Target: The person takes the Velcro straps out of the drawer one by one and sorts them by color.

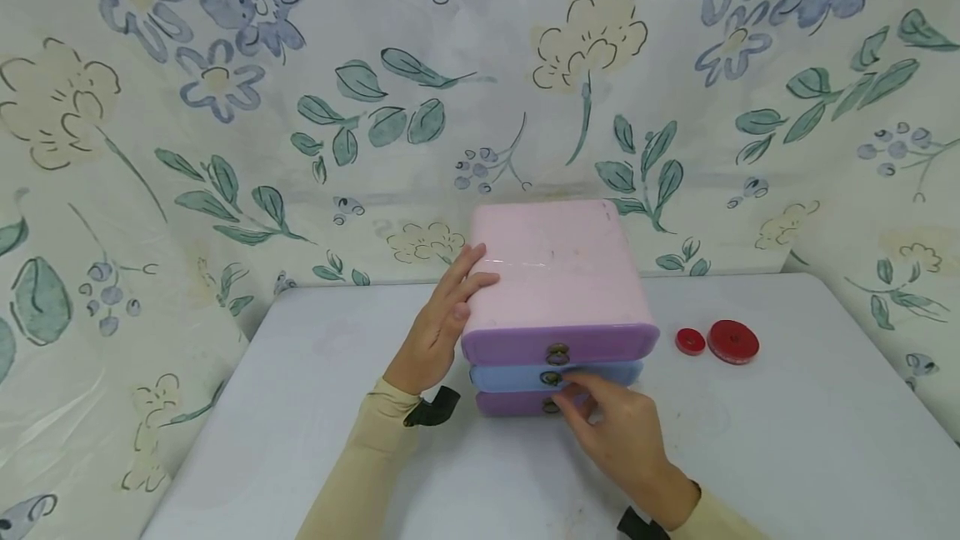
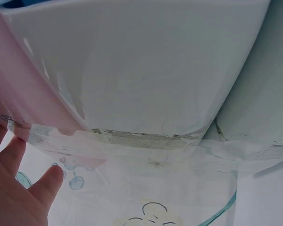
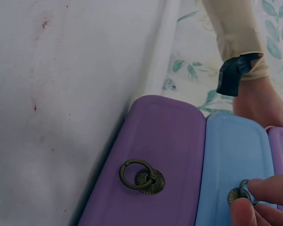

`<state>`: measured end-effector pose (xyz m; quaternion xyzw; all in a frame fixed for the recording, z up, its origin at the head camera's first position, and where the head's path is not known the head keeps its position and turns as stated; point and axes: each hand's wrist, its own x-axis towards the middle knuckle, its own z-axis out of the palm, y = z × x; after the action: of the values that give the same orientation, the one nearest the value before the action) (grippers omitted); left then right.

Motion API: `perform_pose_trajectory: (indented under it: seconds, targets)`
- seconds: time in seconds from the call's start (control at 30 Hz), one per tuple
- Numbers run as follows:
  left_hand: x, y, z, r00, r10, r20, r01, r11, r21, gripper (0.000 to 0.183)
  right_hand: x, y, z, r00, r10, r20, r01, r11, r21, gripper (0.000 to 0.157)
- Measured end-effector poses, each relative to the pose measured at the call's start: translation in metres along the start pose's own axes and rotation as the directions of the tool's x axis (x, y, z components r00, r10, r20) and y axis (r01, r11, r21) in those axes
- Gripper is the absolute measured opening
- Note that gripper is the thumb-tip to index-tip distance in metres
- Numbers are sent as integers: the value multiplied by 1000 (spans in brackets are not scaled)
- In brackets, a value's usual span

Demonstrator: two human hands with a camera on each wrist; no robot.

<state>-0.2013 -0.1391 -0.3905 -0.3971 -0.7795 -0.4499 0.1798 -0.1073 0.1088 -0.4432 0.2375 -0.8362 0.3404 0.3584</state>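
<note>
Near the middle of a white tabletop [image 1: 315, 415], a small pink-topped chest [image 1: 555, 265] with three stacked drawers: purple top drawer [image 1: 506, 348], blue middle drawer [image 1: 510, 378], purple bottom drawer [image 1: 510, 405]. Pinched between thumb and forefinger of the right hand [image 1: 626, 432]: the middle ring pull [image 1: 551, 377], brass-coloured, partly covered by fingertips. Half behind that thumb in the head view, but whole in the right wrist view: the bottom ring pull [image 3: 151, 182]. Against the chest's left side, fingers loosely spread, gripping nothing: the left hand [image 1: 438, 319], cut off by the frame edge in the left wrist view. Hidden: the chest's back and the insides of the drawers. Too unclear to judge: any slight gap behind the blue front. Open room on both sides, out to slanting table edges; behind, a floral sheet [image 1: 450, 32]. To the right of the chest, close together, a smaller red disc [image 1: 690, 342] and a larger red disc [image 1: 733, 342]. On the pink top's far right corner, a tiny dark mark [image 1: 608, 208], too small to read.
</note>
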Motion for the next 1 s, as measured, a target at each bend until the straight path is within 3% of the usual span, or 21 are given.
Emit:
perform_pose_trajectory:
  seconds: [0.2, 0.47, 1.0]
  targets:
    - [0, 1, 0, 1000, 0, 0, 0, 1000, 2, 45, 4, -2, 4, 999, -50, -18, 48, 993, -105, 22]
    - [0, -1, 0, 1000, 8, 5, -8, 1000, 10, 51, 8, -3, 7, 992, -112, -64, 98, 977, -190, 33]
    - [0, 0, 0, 1000, 1, -1, -1, 1000, 7, 44, 6, 0, 7, 990, -142, -13, 139, 980, -143, 28]
